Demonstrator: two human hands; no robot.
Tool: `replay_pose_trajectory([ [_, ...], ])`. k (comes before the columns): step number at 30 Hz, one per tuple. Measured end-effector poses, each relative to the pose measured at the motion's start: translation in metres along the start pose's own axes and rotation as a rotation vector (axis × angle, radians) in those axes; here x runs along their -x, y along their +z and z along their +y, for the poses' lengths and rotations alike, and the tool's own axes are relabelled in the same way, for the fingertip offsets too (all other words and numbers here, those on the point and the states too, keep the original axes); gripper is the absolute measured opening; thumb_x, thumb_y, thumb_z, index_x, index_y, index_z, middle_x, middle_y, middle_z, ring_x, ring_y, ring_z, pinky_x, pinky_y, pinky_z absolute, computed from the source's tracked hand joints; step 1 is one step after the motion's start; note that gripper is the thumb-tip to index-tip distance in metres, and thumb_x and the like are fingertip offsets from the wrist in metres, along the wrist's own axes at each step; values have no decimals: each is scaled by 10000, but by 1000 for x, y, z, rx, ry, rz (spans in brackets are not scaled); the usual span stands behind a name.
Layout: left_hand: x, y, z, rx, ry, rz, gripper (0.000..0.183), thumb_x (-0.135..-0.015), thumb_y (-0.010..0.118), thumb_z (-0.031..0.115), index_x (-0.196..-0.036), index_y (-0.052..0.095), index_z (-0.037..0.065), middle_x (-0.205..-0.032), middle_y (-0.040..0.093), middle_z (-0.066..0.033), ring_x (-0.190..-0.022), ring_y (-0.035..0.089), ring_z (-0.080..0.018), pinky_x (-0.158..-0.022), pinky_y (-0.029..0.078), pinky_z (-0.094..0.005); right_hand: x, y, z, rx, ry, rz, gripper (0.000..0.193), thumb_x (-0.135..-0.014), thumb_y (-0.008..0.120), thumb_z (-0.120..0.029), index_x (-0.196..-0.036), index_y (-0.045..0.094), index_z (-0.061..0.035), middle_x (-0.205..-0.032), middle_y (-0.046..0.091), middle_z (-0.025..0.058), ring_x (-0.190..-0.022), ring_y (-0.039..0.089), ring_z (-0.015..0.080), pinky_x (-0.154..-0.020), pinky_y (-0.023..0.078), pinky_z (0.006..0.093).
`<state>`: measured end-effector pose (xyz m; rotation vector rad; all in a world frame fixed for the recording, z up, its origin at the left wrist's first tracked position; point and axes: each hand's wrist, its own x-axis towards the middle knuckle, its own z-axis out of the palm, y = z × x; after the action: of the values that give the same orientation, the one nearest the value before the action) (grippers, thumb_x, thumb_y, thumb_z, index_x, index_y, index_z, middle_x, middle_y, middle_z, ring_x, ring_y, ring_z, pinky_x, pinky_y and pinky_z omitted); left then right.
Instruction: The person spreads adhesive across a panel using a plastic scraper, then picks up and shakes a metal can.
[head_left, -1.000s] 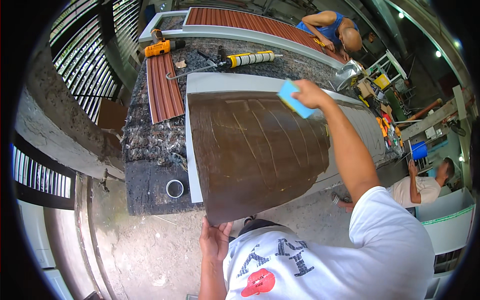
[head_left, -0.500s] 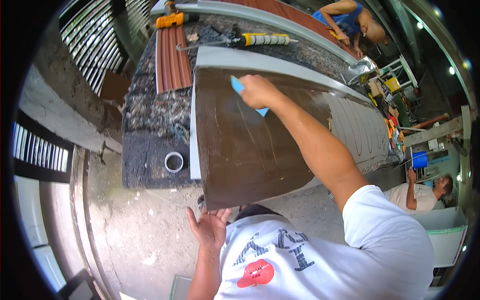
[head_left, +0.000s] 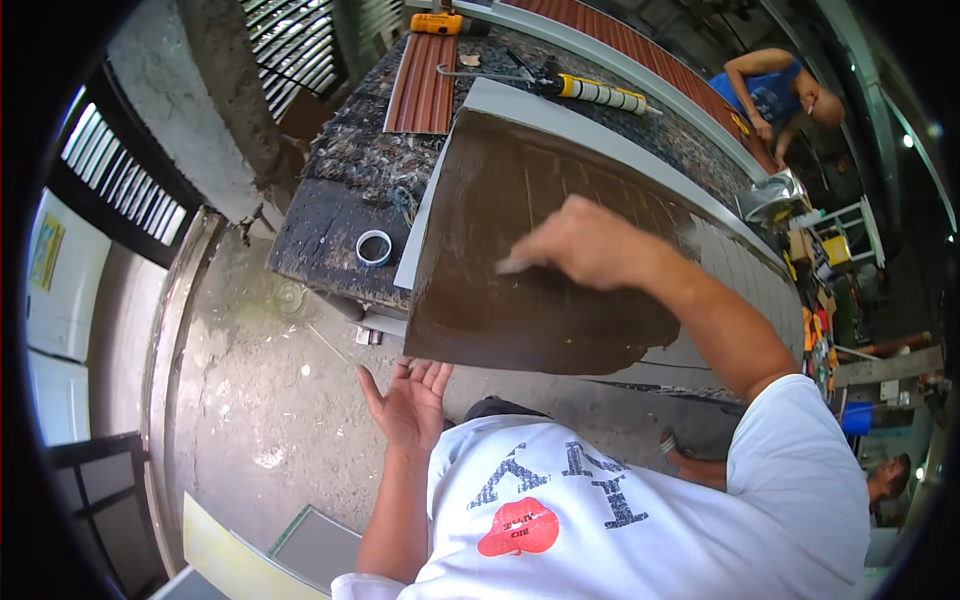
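A flat panel coated with dark brown glue-like paste point(head_left: 480, 310) lies in front of me on the workbench. Its right part point(head_left: 735, 255) is grey, with thin lines of the paste. Over the middle of the brown coat, my right hand point(head_left: 590, 245) is closed round a light-blue spreader point(head_left: 512, 266); motion blurs it, and only a pale bit shows past the fingers. My left hand point(head_left: 412, 405) is palm up at the panel's near left corner, fingers stretched out, their tips at or just under the edge. Whether they bear any weight I cannot tell.
A white sheet point(head_left: 500, 95) shows beneath the panel. On the rough-topped workbench point(head_left: 330, 225) are a tape roll point(head_left: 374, 248), a ribbed red-brown strip point(head_left: 420, 85), a caulking gun point(head_left: 600, 93) and an orange drill point(head_left: 437, 23). A person in blue point(head_left: 770, 95) leans over long panels at the far right.
My right hand has swept the spreader from the panel's far left part nearer to me, toward its middle. The whole view has shifted. My left hand stays at the near corner.
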<state>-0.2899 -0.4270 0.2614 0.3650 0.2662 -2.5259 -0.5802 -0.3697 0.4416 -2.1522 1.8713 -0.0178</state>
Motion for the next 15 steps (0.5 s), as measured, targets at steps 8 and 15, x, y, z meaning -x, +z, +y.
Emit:
replay_pose_trajectory([
  [8, -9, -14, -23, -42, 224, -98, 656, -947, 469, 578, -1116, 496, -55, -1129, 571, -254, -1105, 583, -354, -1042, 448, -467, -50, 19, 10, 174, 118, -23, 277, -881, 540, -105, -1105, 676, -196, -945, 709, -22, -888, 645, 207, -828, 409, 347],
  [15, 0, -8, -29, -89, 367, -22, 643, -953, 482, 541, -1142, 453, -73, -1179, 528, -268, -1126, 562, -359, -1049, 444, -468, -2, 30, 1, 182, -258, -183, 280, -863, 560, -133, -1101, 682, -217, -966, 699, -32, -898, 607, 189, -917, 372, 409],
])
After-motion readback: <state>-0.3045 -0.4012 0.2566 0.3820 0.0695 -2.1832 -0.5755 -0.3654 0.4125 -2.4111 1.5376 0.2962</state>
